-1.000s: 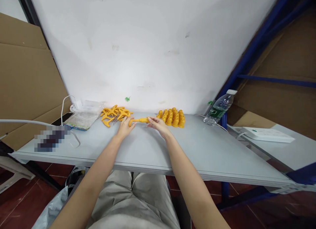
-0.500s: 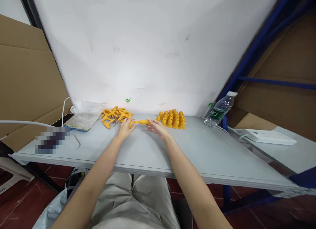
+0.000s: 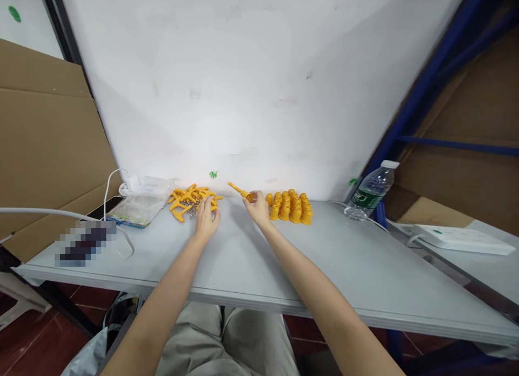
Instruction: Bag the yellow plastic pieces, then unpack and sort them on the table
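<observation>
My right hand holds a yellow plastic piece with a slim rod pointing up and left; its wider end is partly behind my fingers. Just left of it, my left hand is open, with its fingers reaching over the near right side of a pile of yellow T-shaped handles. Silvery metal parts show among the handles. Whether my left fingertips touch the pile, I cannot tell. Several yellow cup-shaped pieces stand in close rows right beside my right hand.
A clear plastic bag and white cables lie left on the grey table, near a blurred-out item. A water bottle leans at the right, before a white power strip. A white panel rises behind.
My left hand has let go of the yellow piece and moved left to the pile. My right hand still holds the piece, now tilted with its rod end up and left.
</observation>
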`<state>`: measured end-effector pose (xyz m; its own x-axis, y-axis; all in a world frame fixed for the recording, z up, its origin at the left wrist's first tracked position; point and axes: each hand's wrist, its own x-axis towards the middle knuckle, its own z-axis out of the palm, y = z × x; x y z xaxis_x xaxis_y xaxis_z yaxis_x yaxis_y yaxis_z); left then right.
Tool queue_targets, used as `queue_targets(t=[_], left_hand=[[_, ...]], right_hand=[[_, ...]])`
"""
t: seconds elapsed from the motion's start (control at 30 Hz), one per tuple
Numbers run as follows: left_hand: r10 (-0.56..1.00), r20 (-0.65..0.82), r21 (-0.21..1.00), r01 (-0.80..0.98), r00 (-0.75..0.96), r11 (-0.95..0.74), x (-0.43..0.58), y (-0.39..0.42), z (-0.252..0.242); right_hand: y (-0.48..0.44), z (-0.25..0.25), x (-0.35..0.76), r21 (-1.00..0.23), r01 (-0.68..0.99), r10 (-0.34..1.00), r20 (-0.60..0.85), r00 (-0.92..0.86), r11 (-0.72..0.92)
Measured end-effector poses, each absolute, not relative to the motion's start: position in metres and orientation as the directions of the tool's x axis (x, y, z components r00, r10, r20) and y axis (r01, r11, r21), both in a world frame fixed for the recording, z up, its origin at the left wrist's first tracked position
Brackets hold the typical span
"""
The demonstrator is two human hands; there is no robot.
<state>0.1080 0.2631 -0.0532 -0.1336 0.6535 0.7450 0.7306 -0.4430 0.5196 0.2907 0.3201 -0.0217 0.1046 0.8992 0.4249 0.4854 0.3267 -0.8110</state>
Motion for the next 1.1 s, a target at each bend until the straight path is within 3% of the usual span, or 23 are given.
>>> queue_targets(t=[0.07,0.17,0.27,0.53,1.1], left_hand=[[0.65,0.749,0.515,0.728,-0.126,-0.452,0.108,0.264,-0.056],[0.652,0.75,0.508,0.731,-0.115,-0.455,0.108,0.266,-0.058],[0.654,0.751,0.499,0.728,-0.094,-0.469,0.108,0.267,-0.06],[0.699,0.712,0.524,0.712,-0.063,-0.468,0.109,0.269,-0.064],[0.758,0.652,0.557,0.693,-0.025,-0.457,0.109,0.265,-0.062]], right_hand=[[0.328,-0.024,0.292,-0.519,0.781,0.859,0.511,-0.042,0.347],[0.335,-0.033,0.298,-0.088,0.943,0.863,0.437,-0.253,0.321],[0.341,-0.041,0.309,0.107,0.966,0.907,0.334,-0.258,0.236],[0.353,-0.044,0.336,0.224,0.971,0.945,0.29,-0.152,0.087],[0.341,-0.041,0.355,0.303,0.939,0.92,0.298,-0.254,0.162]])
